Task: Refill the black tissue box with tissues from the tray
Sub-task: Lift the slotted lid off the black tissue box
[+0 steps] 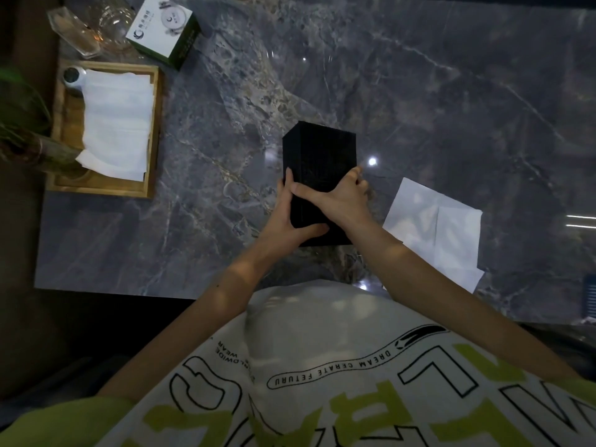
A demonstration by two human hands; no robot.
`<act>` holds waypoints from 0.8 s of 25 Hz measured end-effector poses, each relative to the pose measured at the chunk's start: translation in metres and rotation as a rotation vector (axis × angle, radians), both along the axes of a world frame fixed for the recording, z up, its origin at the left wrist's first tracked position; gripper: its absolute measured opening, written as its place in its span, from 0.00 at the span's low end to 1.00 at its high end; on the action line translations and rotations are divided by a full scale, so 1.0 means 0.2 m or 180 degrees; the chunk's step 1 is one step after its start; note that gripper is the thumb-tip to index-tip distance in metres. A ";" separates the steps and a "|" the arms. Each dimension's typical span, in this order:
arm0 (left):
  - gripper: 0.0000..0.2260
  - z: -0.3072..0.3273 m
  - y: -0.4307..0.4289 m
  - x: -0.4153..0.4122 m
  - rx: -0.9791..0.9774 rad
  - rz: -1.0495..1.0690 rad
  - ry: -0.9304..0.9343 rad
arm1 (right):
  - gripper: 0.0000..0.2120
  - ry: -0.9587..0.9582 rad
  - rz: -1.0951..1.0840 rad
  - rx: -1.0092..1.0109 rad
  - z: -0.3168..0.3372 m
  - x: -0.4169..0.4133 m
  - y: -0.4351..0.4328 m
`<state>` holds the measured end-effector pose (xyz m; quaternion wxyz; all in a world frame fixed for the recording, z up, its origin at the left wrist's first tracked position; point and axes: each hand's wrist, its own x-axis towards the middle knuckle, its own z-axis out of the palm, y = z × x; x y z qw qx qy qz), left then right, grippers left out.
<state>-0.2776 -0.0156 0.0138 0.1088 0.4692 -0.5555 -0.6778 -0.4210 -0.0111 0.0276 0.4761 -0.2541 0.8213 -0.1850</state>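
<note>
The box (319,153) stands mid-table, its opening hidden. The left hand (285,217) grips its left side. The right hand (338,198) spans the top, fingers curled over the right edge, tips unseen. Tissues (117,124) lie in the tray (152,130), far left.

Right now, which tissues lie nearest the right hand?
The loose tissues flat on the marble table, beside the right hand; the others lie in the wooden tray far left.
</note>
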 end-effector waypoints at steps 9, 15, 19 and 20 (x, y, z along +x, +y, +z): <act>0.59 -0.02 -0.02 0.00 -0.0029 -0.0057 -0.0142 | 0.70 0.0205 0.0113 -0.0057 -0.01 0.03 0.00; 0.53 -0.02 -0.08 0.07 0.0365 0.0161 0.0163 | 0.61 -0.0375 -0.0105 -0.0319 -0.03 0.00 -0.01; 0.45 -0.02 -0.11 0.10 0.0523 0.0388 0.0451 | 0.43 -0.1275 -0.0397 -0.0786 -0.02 -0.06 0.01; 0.44 -0.03 -0.11 0.11 0.0583 0.0444 0.0502 | 0.40 -0.1425 -0.0412 -0.0854 -0.02 -0.08 0.02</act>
